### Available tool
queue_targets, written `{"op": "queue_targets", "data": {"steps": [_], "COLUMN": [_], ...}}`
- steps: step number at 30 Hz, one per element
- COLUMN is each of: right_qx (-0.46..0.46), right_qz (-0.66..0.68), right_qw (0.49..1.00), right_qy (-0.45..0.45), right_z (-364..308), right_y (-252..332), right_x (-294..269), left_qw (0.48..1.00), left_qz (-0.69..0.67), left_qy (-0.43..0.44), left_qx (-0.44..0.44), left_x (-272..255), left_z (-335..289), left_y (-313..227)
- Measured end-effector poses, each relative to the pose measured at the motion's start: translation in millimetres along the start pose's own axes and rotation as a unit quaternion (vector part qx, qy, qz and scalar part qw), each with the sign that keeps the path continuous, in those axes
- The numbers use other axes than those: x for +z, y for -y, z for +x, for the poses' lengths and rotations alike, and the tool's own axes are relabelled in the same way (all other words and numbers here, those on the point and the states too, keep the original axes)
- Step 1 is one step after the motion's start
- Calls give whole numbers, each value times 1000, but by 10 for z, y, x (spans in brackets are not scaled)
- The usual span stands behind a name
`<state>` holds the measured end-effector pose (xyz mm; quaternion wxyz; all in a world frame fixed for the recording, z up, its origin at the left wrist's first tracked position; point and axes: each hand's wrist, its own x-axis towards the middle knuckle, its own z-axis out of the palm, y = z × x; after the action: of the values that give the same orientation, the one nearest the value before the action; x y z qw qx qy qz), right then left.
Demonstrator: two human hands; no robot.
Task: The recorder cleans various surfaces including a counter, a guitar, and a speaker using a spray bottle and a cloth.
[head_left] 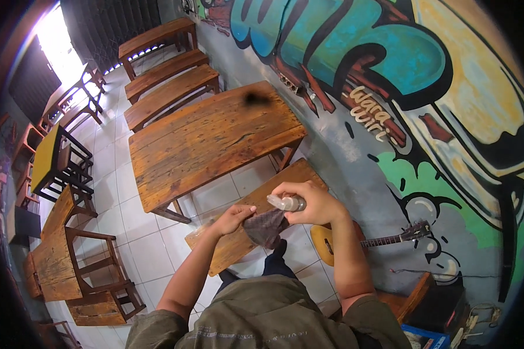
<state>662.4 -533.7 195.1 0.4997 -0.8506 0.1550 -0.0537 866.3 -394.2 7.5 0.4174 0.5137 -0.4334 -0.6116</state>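
My left hand [234, 220] is closed, pinching the upper left edge of a dark checked cloth [264, 230]. The cloth hangs bunched in front of my body, above a long wooden bench [297, 177]. My right hand [315, 203] is wrapped round a small clear spray bottle [292, 203]. The bottle is tilted sideways, its pale nozzle pointing left over the top of the cloth. The cloth's right end reaches up to the fingers of my right hand; whether they also grip it cannot be made out.
Beyond the bench stands a worn wooden table [209, 136], with more benches behind it. An acoustic guitar [323, 244] lies to my right by the painted wall [355, 139]. Wooden tables and a yellow-topped stool [48, 157] line the left side of the tiled floor [148, 253].
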Motion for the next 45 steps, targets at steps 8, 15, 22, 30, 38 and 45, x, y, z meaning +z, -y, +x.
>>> {"op": "queue_targets", "data": {"steps": [8,15,22,30,38,45], "right_qx": [-43,-54,-132,-188,-26,221], "right_qz": [-66,-81,17,160,300,436], "right_qw": [996,992,988,969,921,787], "right_qy": [-37,-84,-79,-21,-247,-376], "right_z": [-40,-77,290,753,783,-141], "right_y": [-639,-805,-720,-598,-1505,-3314], "right_x": [-1108,-1748,-1712,-1487,-1453,-699], "left_qw": [990,977,993,939,987,965], "left_qz": [77,106,85,-121,96,259], "left_qy": [98,-145,-81,-250,-86,38], "left_qx": [60,-114,8,203,100,-21], "left_x": [185,161,329,736,388,-79], "left_z": [840,1069,1248,1874,1870,1247], "left_y": [-166,-918,-434,-389,372,1713]}}
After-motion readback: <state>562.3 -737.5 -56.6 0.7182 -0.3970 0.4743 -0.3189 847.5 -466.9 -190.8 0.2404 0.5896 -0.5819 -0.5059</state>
